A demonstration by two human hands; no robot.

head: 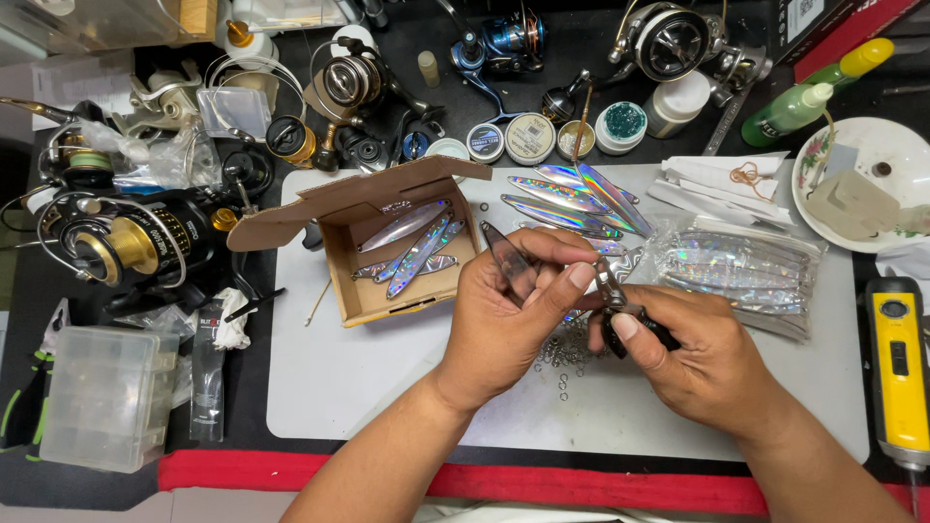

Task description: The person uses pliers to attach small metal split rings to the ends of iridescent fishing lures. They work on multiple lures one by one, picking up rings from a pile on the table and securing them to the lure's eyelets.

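**Hands fitting a ring to a lure**

Both hands work above the white mat's near edge. Left hand (pixel 504 324) pinches a slim dark metal lure (pixel 508 260); right hand (pixel 693 358) squeezes black-handled split-ring pliers (pixel 620 310). Better to keep the lure steady, tips aligned, above the loose rings (pixel 562 356).

bare forearms, seemingly no sleeves, rings

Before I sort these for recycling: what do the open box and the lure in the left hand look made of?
The open box looks like plain brown cardboard: matte, with folded flaps. The lure held by the left hand looks like metal under holographic foil, judging by its glossy sheen, though moulded plastic can't be ruled out.
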